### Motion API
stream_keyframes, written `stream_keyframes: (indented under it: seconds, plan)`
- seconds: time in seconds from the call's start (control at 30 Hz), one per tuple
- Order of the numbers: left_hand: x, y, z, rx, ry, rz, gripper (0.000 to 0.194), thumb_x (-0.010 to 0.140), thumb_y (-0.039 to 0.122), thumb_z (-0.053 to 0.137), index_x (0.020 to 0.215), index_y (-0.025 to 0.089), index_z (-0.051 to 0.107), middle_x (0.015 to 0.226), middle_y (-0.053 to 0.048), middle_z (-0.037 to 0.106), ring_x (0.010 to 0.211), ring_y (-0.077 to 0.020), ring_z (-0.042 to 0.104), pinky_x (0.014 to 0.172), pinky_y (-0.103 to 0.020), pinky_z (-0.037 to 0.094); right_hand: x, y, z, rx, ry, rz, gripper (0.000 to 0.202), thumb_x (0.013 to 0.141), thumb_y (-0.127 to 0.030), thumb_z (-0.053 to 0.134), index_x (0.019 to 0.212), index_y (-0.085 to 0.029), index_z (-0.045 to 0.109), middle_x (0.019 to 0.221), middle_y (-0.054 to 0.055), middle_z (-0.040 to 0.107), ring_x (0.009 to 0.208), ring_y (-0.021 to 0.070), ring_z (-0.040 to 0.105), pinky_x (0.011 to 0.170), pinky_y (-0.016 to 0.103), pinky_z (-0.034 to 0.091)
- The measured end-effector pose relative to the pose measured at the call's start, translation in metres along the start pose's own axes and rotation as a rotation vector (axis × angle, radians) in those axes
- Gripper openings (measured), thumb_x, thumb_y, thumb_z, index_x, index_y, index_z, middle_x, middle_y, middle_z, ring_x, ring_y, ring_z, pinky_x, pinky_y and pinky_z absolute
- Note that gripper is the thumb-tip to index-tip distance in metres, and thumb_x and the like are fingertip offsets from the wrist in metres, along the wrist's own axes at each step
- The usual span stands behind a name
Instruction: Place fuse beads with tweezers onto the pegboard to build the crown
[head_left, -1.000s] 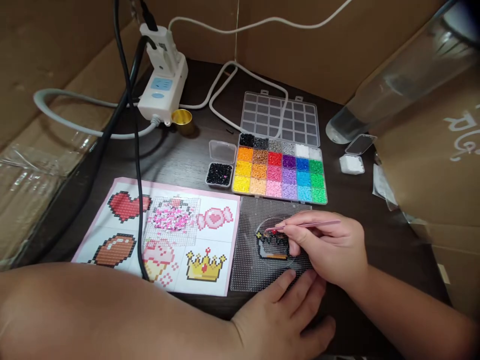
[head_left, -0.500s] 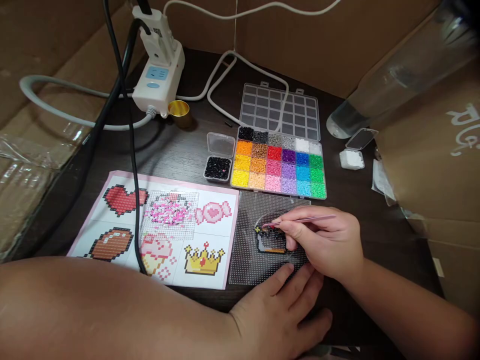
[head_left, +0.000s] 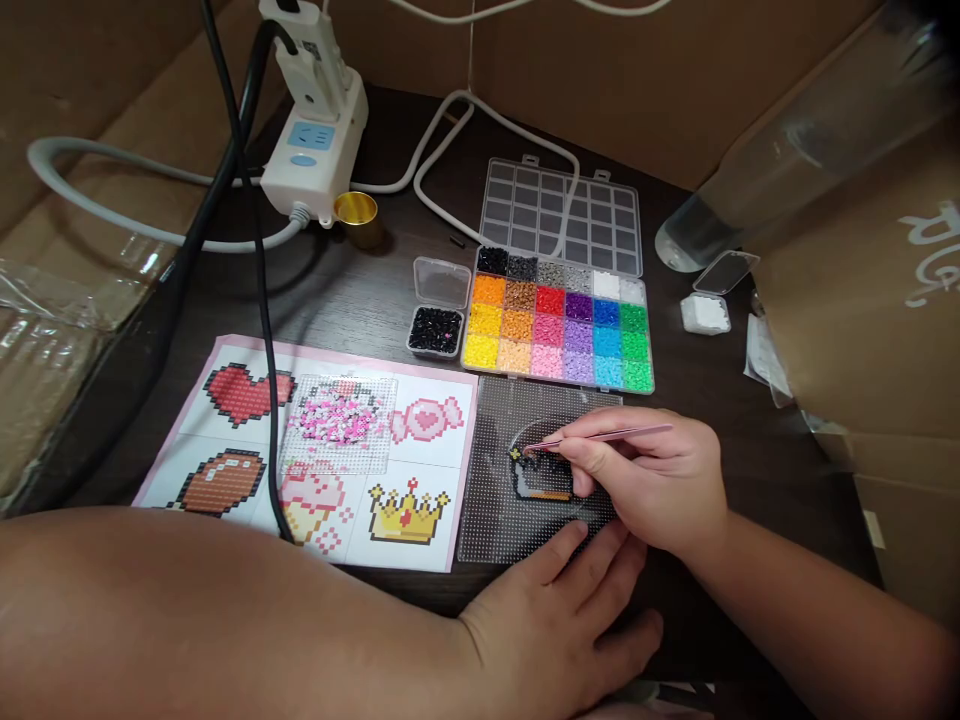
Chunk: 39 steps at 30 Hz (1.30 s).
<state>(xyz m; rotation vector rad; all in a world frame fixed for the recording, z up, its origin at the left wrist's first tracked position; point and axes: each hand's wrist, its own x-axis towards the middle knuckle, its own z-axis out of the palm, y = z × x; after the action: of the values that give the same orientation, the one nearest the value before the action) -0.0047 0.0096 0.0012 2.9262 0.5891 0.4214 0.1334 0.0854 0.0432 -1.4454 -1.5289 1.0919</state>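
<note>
My right hand (head_left: pixel 652 480) pinches pink tweezers (head_left: pixel 615 436), their tips down at a partly laid bead figure (head_left: pixel 544 488) on a clear pegboard (head_left: pixel 495 530). Black, grey, orange and a few yellow beads make up the figure; my fingers hide its right side. Whether the tips hold a bead is too small to tell. Flat across the board's lower right edge lies my left hand (head_left: pixel 559 625), fingers spread, holding nothing. Beyond the board stands an open bead box (head_left: pixel 559 325), sorted by colour. A pattern sheet (head_left: pixel 405 555) showing a crown, candy and heart lies left of the board.
A smaller pegboard (head_left: pixel 296 465) with loose pink, white and black beads rests on the sheet. Small boxes hold black beads (head_left: pixel 435 330) and white beads (head_left: pixel 705 314). A power strip (head_left: pixel 319 150), a gold cup (head_left: pixel 358 220) and a black cable (head_left: pixel 262 300) are at left; cardboard walls surround the desk.
The whole view has shifted slightly. The tweezers' tips stay over the bead figure, and my left hand remains on the board's edge.
</note>
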Motion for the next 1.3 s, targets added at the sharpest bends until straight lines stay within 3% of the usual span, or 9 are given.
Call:
stream_keyframes:
  seconds: [0.53,0.77,1.3]
  plan:
    - [0.0004,-0.0012,0.0009,0.006,0.000,0.001,0.035,0.091,0.040,0.050,0.125,0.040,0.057,0.141,-0.006,0.049,0.129,-0.0248,0.045,0.107,-0.043,0.016,-0.0011,0.0040,0.0002,0.008,0.038,-0.002,0.008,0.078,-0.018,0.070,0.073,-0.017,0.075,0.051,0.001,0.066,0.039,0.0087,0.056,0.037,0.019,0.047]
    - [0.0013,0.0000,-0.0001,0.004,0.008,-0.005,0.035,0.091,0.039,0.049,0.125,0.041,0.057,0.141,-0.005,0.050,0.128,-0.0239,0.046,0.106,-0.042,0.017,-0.0008,0.0001,-0.0015,0.042,0.002,-0.007,0.008,0.077,-0.015,0.069,0.072,-0.016,0.075,0.059,0.002,0.069,0.039,0.0079,0.057,0.037,0.019,0.047]
    - [0.0008,0.0001,0.0013,0.007,0.041,-0.005,0.035,0.088,0.040,0.054,0.122,0.040,0.059,0.138,-0.005,0.052,0.126,-0.0244,0.047,0.106,-0.042,0.020,0.0001,-0.0018,-0.0032,0.036,-0.024,0.015,0.008,0.077,-0.017,0.069,0.070,-0.017,0.073,0.053,0.000,0.065,0.039,0.0089,0.057,0.036,0.018,0.046]
